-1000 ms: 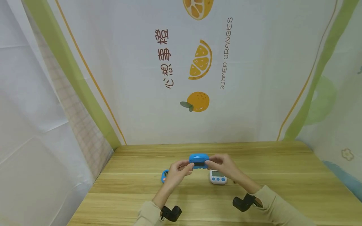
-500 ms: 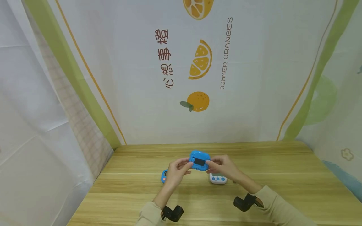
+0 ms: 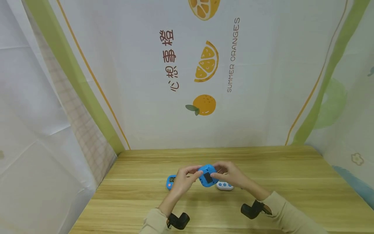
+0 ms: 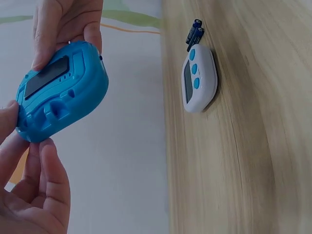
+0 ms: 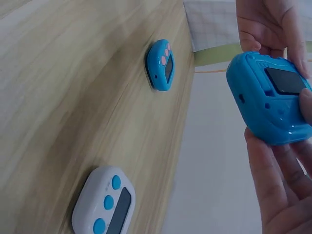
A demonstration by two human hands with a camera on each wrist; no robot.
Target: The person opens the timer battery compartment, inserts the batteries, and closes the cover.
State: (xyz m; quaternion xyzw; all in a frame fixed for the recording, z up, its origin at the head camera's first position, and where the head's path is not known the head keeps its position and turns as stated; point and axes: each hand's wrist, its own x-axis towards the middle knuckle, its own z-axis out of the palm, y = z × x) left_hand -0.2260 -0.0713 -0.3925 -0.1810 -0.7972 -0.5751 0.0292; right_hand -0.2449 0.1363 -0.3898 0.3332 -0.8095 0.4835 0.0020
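Above the table, a blue digital timer (image 3: 206, 175) is held between both hands, its back with a dark rectangular patch turned toward the head camera. My left hand (image 3: 182, 181) pinches its left edge, thumb on the back face. On the opposite side my right hand (image 3: 230, 175) grips it, with the thumb lying by the dark patch. The left wrist view shows recesses moulded along one end of the blue timer (image 4: 63, 92). Its front is hidden from every view. A white timer (image 3: 224, 186) with blue buttons lies on the table below, partly covered by the hands and held timer.
Another blue timer (image 5: 161, 65) with pink buttons lies on the wooden table (image 3: 140, 208), behind the left hand in the head view. Small dark-blue batteries (image 4: 194, 34) lie beside the white timer. A printed cloth (image 3: 251, 107) hangs at the table's back edge.
The held blue timer has tilted up so its back shows more fully, then rotated clockwise and come slightly lower. Both hands keep hold of it; the timers on the table stay put.
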